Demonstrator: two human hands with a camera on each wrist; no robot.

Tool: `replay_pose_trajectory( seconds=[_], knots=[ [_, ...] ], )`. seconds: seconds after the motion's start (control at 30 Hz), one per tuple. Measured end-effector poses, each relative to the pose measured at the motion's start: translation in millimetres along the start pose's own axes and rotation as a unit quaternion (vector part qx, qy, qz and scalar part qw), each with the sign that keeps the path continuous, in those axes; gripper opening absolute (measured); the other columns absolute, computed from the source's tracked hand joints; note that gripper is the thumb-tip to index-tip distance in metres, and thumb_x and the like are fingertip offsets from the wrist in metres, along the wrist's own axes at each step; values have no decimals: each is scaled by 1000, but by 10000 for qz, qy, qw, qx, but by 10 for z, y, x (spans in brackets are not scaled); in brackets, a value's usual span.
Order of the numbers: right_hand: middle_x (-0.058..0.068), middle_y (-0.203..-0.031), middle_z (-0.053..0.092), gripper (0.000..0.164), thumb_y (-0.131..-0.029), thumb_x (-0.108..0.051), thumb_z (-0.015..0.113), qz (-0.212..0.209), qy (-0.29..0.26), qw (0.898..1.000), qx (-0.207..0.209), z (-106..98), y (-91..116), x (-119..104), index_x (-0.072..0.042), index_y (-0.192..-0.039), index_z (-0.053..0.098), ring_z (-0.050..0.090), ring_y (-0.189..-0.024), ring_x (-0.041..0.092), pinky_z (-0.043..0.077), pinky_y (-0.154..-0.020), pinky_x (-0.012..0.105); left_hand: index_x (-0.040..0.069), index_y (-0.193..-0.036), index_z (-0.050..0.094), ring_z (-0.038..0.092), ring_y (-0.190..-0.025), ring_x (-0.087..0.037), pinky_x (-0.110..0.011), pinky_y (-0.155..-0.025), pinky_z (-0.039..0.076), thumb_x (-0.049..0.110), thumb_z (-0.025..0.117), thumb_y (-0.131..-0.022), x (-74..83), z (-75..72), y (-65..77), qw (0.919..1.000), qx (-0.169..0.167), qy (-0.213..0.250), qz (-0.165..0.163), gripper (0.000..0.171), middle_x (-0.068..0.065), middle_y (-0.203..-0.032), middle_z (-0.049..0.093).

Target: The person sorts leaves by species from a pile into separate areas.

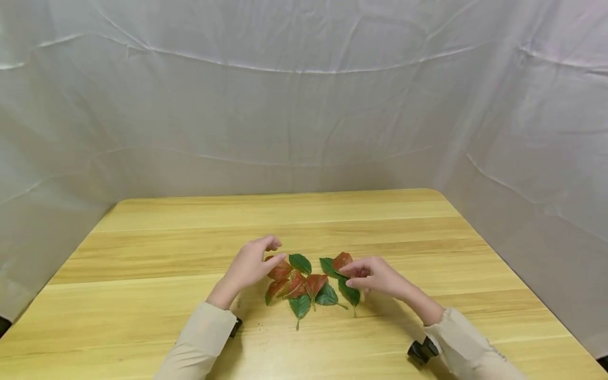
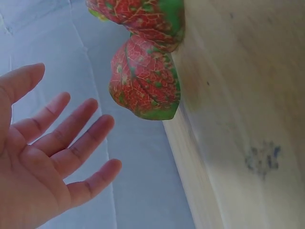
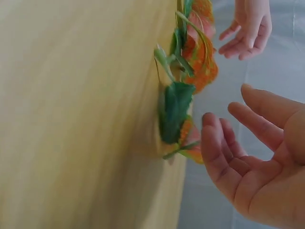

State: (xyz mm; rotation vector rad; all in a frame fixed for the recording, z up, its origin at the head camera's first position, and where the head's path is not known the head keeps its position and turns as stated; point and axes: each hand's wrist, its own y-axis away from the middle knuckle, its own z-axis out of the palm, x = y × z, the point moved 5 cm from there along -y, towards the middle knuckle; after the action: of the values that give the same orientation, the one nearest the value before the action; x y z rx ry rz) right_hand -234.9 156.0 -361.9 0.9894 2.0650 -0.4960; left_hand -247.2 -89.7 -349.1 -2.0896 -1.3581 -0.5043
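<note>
Several red and green leaves lie in a loose row on the wooden table, among them a red leaf (image 1: 315, 283) in the middle and a green leaf (image 1: 300, 263) behind it. My left hand (image 1: 252, 264) hovers over the row's left end, fingers loosely bent; in the left wrist view it holds nothing, beside a red leaf with green edges (image 2: 145, 78). Over the right end is my right hand (image 1: 377, 277), near another red leaf (image 1: 342, 259) and a dark green leaf (image 1: 349, 291). The right wrist view shows a gap between its thumb and fingers, with nothing held.
The wooden table (image 1: 157, 316) has a small dark smudge (image 2: 263, 158) near the leaves. Pale grey fabric (image 1: 285, 116) hangs behind the table and along its sides. A black wrist device (image 1: 421, 352) sits under the right sleeve.
</note>
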Motion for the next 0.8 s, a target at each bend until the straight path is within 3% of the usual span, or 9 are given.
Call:
replay_pose_trajectory(
  seconds=[0.17, 0.43, 0.8],
  knots=[
    [4, -66, 53, 33, -83, -6, 61, 334, -555, 9979, -68, 47, 15, 68, 9, -112, 57, 50, -50, 20, 45, -46, 28, 5, -100, 61, 54, -97, -25, -42, -83, 43, 20, 62, -85, -53, -12, 0, 9996, -36, 293, 20, 21, -10, -101, 61],
    [7, -66, 56, 27, -81, -3, 62, 550, -417, 9975, -165, 99, 32, 131, 7, -107, 61, 49, -47, 18, 44, -42, 28, 3, -94, 63, 56, -90, -24, -47, -77, 44, 14, 60, -86, -120, -74, -11, 9961, -250, 811, 255, 14, -5, -92, 63],
    [4, -70, 52, 28, -78, 0, 65, 689, -542, 9959, -237, 128, 11, 175, 8, -105, 62, 47, -49, 14, 46, -43, 31, 2, -96, 63, 55, -91, -23, -48, -81, 42, 15, 59, -86, -167, -52, -21, 9939, -651, 870, 173, 17, -5, -93, 62]
  ],
)
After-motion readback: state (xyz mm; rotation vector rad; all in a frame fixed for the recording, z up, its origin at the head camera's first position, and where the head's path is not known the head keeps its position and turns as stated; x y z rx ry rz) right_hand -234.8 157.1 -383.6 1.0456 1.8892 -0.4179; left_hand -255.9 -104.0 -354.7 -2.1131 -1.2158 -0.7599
